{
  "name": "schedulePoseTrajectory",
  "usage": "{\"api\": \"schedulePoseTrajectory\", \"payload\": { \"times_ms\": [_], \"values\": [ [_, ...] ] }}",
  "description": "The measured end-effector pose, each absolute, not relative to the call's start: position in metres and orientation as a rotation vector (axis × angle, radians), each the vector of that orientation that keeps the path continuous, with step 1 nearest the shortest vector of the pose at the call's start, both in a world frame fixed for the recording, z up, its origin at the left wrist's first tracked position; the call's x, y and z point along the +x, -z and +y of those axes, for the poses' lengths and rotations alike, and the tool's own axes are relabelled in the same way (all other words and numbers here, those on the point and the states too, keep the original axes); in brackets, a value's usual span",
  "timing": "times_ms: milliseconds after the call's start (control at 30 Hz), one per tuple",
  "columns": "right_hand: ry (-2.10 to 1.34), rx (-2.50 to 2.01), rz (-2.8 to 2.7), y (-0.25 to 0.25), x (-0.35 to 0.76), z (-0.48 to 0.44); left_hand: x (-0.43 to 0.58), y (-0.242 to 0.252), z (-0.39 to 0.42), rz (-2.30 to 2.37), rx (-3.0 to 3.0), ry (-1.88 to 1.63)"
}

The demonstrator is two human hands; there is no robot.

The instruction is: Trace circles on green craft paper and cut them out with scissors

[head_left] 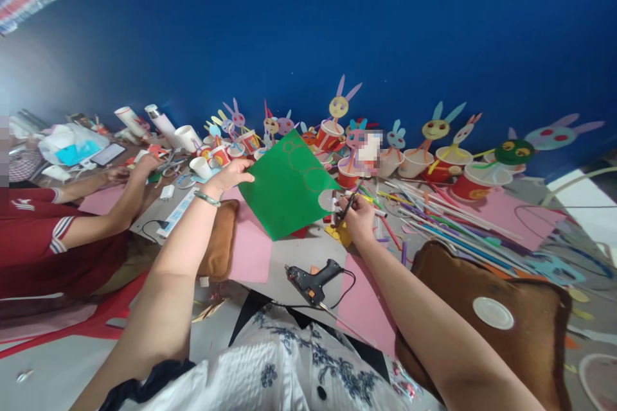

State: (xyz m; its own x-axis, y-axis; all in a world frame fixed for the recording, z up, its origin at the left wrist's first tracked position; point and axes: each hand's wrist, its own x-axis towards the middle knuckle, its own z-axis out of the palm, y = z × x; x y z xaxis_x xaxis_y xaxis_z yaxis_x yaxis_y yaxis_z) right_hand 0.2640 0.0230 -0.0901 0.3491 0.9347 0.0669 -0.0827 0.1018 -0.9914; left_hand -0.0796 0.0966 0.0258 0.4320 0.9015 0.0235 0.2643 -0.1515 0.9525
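Note:
My left hand grips the left corner of a green sheet of paper, thumb on top, holding it tilted above the table. Several rounded outlines are drawn along the sheet's upper right side. At its right corner, my right hand is closed on dark-handled scissors, partly hidden by the fingers. A pale oval patch shows beside the scissors; I cannot tell whether it is a hole or a separate piece. Below the sheet lies a black glue gun with its cord.
Paper rabbits in cups line the blue wall. Coloured sticks spread at right beside a brown cushion bearing a white lid. Pink sheets, a second brown cushion and a power strip lie around. A co-worker's arms work at left.

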Motion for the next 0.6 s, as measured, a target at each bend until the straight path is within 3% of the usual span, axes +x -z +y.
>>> {"api": "schedulePoseTrajectory", "payload": {
  "times_ms": [300,600],
  "values": [
    [-0.881,-1.201,-0.935,0.067,0.26,0.011,-0.046,-0.005,0.094,0.935,1.449,-1.009],
    [-0.792,-1.154,-0.854,0.067,0.27,0.019,-0.048,-0.001,0.095,0.805,1.426,-0.72]
  ]
}}
